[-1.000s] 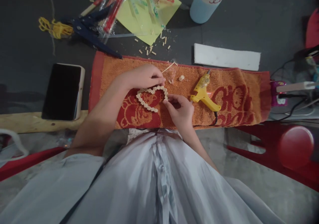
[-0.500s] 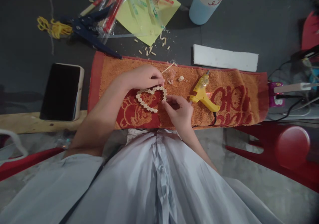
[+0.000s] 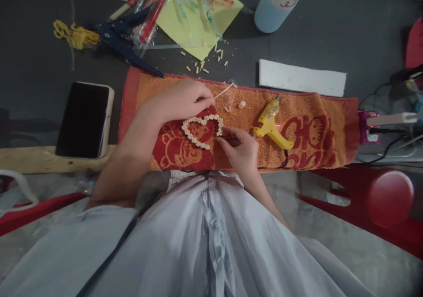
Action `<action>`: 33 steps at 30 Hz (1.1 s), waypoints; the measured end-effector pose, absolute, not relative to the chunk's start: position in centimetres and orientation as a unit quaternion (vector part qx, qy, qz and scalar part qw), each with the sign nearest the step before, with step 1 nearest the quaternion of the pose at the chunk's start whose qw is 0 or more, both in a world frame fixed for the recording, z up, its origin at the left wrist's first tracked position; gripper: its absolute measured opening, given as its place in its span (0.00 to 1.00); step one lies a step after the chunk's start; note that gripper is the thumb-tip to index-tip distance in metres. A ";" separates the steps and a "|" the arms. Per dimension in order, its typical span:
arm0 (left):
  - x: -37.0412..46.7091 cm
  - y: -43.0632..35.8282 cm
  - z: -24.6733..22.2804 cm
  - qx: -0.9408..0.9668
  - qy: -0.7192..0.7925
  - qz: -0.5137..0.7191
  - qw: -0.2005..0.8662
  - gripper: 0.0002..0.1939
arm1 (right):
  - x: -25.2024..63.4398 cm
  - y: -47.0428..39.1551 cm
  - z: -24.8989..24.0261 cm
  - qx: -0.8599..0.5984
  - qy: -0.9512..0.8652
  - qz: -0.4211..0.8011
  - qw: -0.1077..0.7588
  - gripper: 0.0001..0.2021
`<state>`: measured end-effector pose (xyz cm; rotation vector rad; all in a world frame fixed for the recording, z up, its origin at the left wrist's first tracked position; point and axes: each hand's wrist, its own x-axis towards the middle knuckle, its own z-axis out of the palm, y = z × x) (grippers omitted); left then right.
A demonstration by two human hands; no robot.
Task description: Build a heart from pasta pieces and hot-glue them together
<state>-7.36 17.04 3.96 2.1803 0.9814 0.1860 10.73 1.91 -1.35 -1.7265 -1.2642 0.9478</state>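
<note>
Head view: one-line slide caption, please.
Left hand and right hand beside an unclosed heart outline on an orange towel, a yellow glue gun nearby.

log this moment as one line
left hand: beside thin stick | right hand: beside pale heart outline | heart outline: on orange towel, gap at lower right | yellow glue gun: right of right hand

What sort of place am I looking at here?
Probably a craft table, perhaps in a home, though the room itself barely shows. A yellow glue gun, scattered pale bits and a heart of small pieces suggest it.
</note>
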 end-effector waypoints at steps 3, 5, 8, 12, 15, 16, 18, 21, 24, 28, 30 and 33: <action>-8.2 16.2 4.8 0.850 0.400 0.099 0.328 0.16 | 10.8 1.8 -1.4 -0.676 -0.501 0.373 0.392 0.12; -8.7 15.5 5.5 0.850 0.409 0.106 0.315 0.16 | 10.9 1.7 -1.5 -0.675 -0.506 0.369 0.389 0.12; -9.3 14.6 6.5 0.850 0.419 0.098 0.303 0.17 | 11.0 1.4 -1.5 -0.673 -0.516 0.363 0.386 0.12; -10.3 13.3 7.5 0.837 0.444 0.102 0.304 0.16 | 11.0 1.2 -1.4 -0.673 -0.530 0.348 0.380 0.12; -10.9 12.5 7.8 0.830 0.456 0.107 0.303 0.15 | 11.0 1.2 -1.3 -0.673 -0.539 0.338 0.378 0.12; -11.1 12.3 7.9 0.830 0.459 0.107 0.297 0.16 | 11.0 1.2 -1.2 -0.673 -0.542 0.334 0.376 0.12; -11.3 11.9 7.9 0.834 0.462 0.106 0.281 0.16 | 10.9 1.1 -1.1 -0.677 -0.545 0.327 0.372 0.12; -11.5 11.4 7.8 0.843 0.455 0.108 0.265 0.17 | 10.9 1.1 -1.0 -0.683 -0.543 0.321 0.369 0.11; -11.6 11.1 7.5 0.847 0.451 0.113 0.260 0.18 | 10.7 1.0 -0.9 -0.686 -0.539 0.322 0.368 0.12; -11.7 10.7 7.2 0.842 0.453 0.125 0.265 0.18 | 10.4 1.1 -1.0 -0.694 -0.533 0.322 0.361 0.12; -11.8 10.5 7.1 0.840 0.453 0.127 0.272 0.17 | 10.3 1.1 -1.0 -0.696 -0.536 0.313 0.359 0.11; -11.9 10.3 7.1 0.838 0.453 0.125 0.276 0.16 | 10.3 1.1 -0.9 -0.697 -0.545 0.304 0.352 0.09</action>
